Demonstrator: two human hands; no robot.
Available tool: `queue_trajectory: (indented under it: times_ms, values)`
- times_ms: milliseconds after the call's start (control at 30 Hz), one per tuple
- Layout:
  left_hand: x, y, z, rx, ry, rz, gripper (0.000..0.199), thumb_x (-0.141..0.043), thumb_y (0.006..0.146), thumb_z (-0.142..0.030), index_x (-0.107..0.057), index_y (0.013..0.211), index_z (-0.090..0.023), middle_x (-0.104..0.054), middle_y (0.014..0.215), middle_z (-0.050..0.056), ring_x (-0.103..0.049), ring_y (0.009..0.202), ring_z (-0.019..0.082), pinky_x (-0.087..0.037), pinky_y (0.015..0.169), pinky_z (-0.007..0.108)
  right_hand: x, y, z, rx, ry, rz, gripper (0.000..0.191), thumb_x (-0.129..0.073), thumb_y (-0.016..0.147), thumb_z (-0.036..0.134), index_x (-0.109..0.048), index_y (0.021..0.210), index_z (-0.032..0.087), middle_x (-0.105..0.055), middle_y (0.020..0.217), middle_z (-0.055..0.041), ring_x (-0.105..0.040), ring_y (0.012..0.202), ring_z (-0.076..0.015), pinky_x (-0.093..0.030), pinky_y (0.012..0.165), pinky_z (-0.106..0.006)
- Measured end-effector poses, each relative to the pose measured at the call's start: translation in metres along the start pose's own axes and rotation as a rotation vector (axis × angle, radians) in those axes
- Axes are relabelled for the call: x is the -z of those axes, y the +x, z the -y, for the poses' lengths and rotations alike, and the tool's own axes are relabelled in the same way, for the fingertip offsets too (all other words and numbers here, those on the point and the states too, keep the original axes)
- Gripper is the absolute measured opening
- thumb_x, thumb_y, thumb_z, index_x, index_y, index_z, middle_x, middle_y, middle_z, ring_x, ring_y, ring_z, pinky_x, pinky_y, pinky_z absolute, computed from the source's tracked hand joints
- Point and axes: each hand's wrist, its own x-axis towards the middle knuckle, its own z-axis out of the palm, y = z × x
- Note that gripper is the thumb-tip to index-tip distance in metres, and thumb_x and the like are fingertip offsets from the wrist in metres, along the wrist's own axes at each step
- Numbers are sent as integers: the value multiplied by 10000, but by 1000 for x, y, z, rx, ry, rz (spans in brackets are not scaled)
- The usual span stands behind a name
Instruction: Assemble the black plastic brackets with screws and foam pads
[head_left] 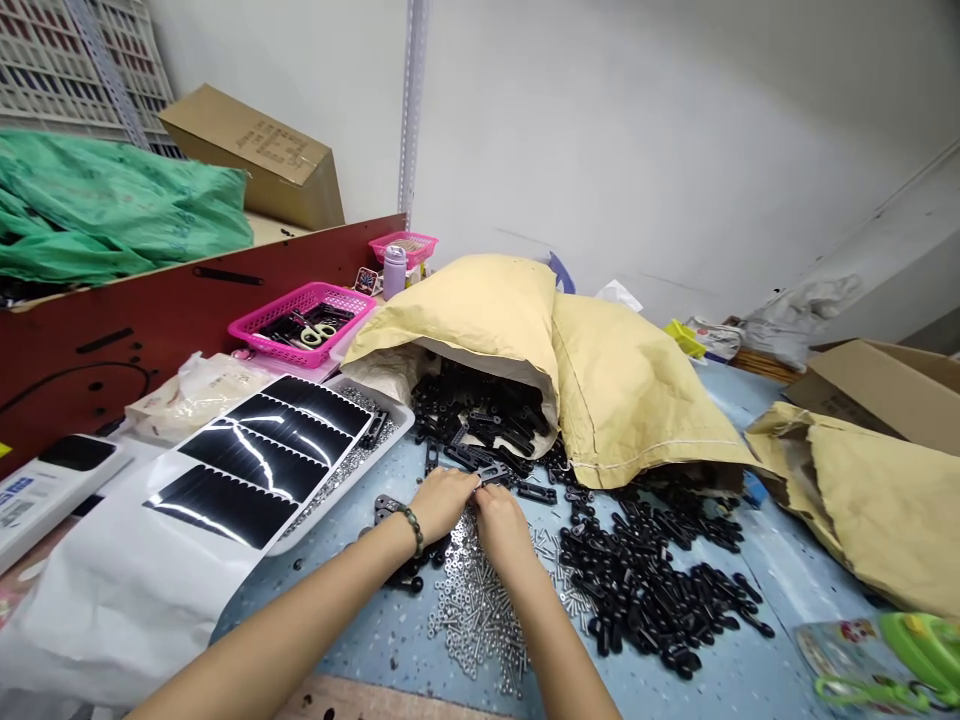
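Observation:
My left hand (442,503), with a dark beaded bracelet (412,530) on its wrist, meets my right hand (502,527) above the blue speckled table (360,620). Their fingertips pinch a small black plastic link (491,473) with a metal fitting. Beneath my hands lies a loose spread of silver screws and nuts (472,605). To the right is a heap of black plastic parts (645,585). More black links (472,420) spill from the mouth of a tan paper sack (457,320), just beyond my fingers.
A white tray (360,450) holds black serrated strips and small silver parts. Behind it, pink baskets (300,322) hold scissors and tools. A red board (150,310) runs along the left, with a green bag (105,210) and cardboard boxes (885,390) around the table.

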Motion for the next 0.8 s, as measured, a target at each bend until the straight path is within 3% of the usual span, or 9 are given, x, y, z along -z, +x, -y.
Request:
queue_trajectory:
  times_ms: [167,467,800]
  values:
    - [-7,3,-5,-36,65,62,150,-574,942,-276,-627,922,-137,-646,911,27,-625,890,188,-497,840,402,-1,-8,-8,-1,115,-45,255,-458,824,21,-635,847,203,-644,862,-65,-561,833,-220,-410,750,-299]
    - [-2,-3,-6,-96,82,98,113,-546,908,-99,-639,875,-154,-658,864,30,-617,899,210,-471,834,397,12,-36,-29,-152,522,-215,132,-443,833,216,-568,799,191,-608,735,-20,-566,655,-165,-442,638,-252]
    - [-2,1,-4,-71,43,165,142,-587,935,-271,-637,921,-139,-653,950,36,-622,937,198,-497,854,411,-8,-39,-14,-222,903,-250,184,-538,804,344,-596,842,174,-625,732,-30,-579,641,-166,-472,616,-254]
